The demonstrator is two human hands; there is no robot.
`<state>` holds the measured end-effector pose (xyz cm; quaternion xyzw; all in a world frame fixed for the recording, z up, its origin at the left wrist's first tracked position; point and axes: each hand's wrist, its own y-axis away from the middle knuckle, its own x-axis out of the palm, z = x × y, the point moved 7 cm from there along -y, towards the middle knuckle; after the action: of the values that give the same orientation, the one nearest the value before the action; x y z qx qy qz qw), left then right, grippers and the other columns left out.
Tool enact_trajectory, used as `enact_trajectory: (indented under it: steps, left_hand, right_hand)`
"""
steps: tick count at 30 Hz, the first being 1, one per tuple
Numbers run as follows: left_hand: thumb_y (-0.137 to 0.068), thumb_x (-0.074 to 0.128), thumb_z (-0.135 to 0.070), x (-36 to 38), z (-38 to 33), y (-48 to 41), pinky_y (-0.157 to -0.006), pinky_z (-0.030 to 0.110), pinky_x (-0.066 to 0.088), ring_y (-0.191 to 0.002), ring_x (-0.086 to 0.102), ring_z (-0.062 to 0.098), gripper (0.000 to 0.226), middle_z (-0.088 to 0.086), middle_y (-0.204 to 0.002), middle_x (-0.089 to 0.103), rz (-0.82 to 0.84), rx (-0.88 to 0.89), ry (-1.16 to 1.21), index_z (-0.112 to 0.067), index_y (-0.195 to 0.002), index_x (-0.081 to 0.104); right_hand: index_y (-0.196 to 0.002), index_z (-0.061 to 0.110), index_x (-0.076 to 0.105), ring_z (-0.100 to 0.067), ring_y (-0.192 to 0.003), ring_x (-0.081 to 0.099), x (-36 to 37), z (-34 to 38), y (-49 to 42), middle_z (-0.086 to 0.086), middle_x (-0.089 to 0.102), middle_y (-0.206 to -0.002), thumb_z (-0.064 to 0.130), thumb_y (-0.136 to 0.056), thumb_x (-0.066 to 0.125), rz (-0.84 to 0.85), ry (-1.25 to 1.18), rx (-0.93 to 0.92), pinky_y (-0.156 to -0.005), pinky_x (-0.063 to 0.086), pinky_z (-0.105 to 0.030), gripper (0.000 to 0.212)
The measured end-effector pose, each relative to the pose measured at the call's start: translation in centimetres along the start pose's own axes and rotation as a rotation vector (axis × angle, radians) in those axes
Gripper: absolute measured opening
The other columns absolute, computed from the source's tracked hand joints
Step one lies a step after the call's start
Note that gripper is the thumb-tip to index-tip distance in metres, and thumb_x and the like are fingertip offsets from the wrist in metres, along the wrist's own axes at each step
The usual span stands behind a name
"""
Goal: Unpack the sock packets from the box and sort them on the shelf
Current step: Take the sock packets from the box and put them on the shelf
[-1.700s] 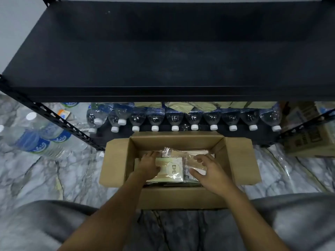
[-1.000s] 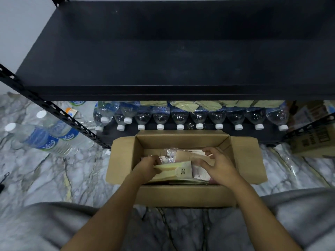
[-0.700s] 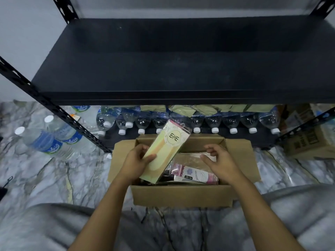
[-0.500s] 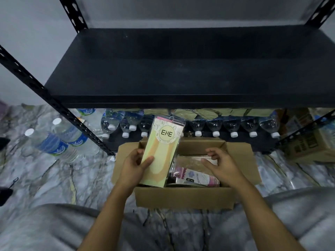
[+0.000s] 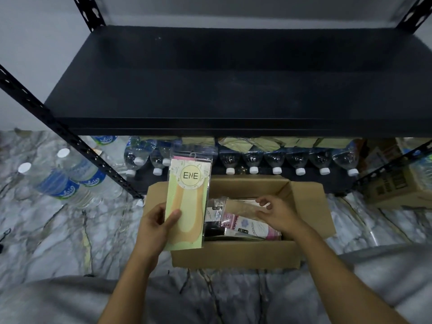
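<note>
Head view: water bottles [image 5: 253, 160] crowd beneath black shelf [image 5: 233, 85], behind open box [image 5: 236, 253]

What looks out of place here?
Nothing spilled or broken. Two water bottles sit loose on the floor left of the shelf, apart from the row of bottles under it, and the packets in the box lie askew.

Open box [image 5: 236, 257] on floor before shelf [image 5: 233, 94], bottles [image 5: 275, 160] behind.
</note>
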<state>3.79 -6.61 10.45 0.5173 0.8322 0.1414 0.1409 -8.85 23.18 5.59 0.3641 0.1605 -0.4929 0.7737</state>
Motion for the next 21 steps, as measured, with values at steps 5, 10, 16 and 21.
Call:
enact_trajectory:
  steps: [5, 10, 16, 21]
  left_hand:
    - [-0.09, 0.066, -0.015, -0.9, 1.7, -1.1, -0.089, 0.048, 0.054, -0.1, 0.068, 0.028, 0.014, 0.005, -0.103, 0.074, -0.024, -0.033, -0.035, -0.017, -0.103, 0.069]
    - [-0.09, 0.066, -0.013, -0.6, 2.9, -1.5, -0.087, 0.043, 0.055, -0.099, 0.068, 0.026, 0.014, 0.004, -0.102, 0.074, -0.02, -0.071, -0.015, -0.014, -0.103, 0.069]
    - [-0.088, 0.067, -0.011, 0.1, 4.1, -2.2, -0.083, 0.041, 0.055, -0.098, 0.068, 0.03, 0.013, 0.006, -0.1, 0.075, -0.002, -0.098, -0.008, -0.015, -0.1, 0.071]
    - [-0.088, 0.066, -0.009, 0.7, 4.1, -2.6, -0.083, 0.038, 0.054, -0.097, 0.069, 0.026, 0.015, 0.005, -0.1, 0.076, 0.004, -0.108, 0.011, -0.011, -0.102, 0.07]
  right_hand:
    - [-0.124, 0.018, 0.056, -0.021, -0.113, 0.051, 2.4, -3.7, -4.8, -0.004, 0.054, -0.126, 0.029, -0.081, 0.069, 0.148, 0.25, 0.133, -0.094, 0.047, -0.035, 0.046]
    - [-0.134, 0.025, 0.046, -0.025, -0.131, 0.037, 4.4, -7.5, -8.0, -0.001, 0.04, -0.144, 0.05, -0.073, 0.069, 0.248, 0.484, 0.165, -0.107, 0.036, -0.042, 0.07]
    - [-0.146, 0.023, 0.027, -0.031, -0.141, 0.016, 4.9, -8.7, -8.5, 0.0, 0.018, -0.155, 0.041, -0.082, 0.063, 0.288, 0.657, 0.189, -0.115, 0.02, -0.042, 0.076]
    - [-0.137, 0.023, 0.036, -0.032, -0.132, 0.023, 5.8, -8.4, -8.3, -0.001, 0.033, -0.142, 0.031, -0.084, 0.06, 0.29, 0.747, 0.13, -0.104, 0.029, -0.044, 0.059]
